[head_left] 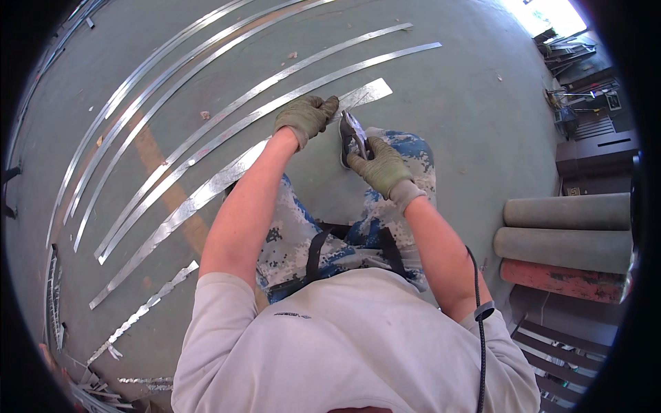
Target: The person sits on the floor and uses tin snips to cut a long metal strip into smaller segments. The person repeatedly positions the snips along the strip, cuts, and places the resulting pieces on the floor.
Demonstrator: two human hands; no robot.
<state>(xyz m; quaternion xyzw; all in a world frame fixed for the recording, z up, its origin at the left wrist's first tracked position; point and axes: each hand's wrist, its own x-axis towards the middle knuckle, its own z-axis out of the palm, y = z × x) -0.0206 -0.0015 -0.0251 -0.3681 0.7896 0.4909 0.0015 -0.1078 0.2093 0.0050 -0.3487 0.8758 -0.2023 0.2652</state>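
Metal snips (353, 132) are gripped in the gloved right hand (383, 169), while the wide metal strip (206, 193), lying on the floor, is clenched near its far end by the left hand (304, 117). Thin, springy, sharp-edged metal is judged best held by its flat faces.

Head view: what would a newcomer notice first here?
Long shiny metal strips curve across the grey floor, upper left. At centre, the gloved left hand presses on the widest strip, while the gloved right hand grips snips at that strip's near edge.
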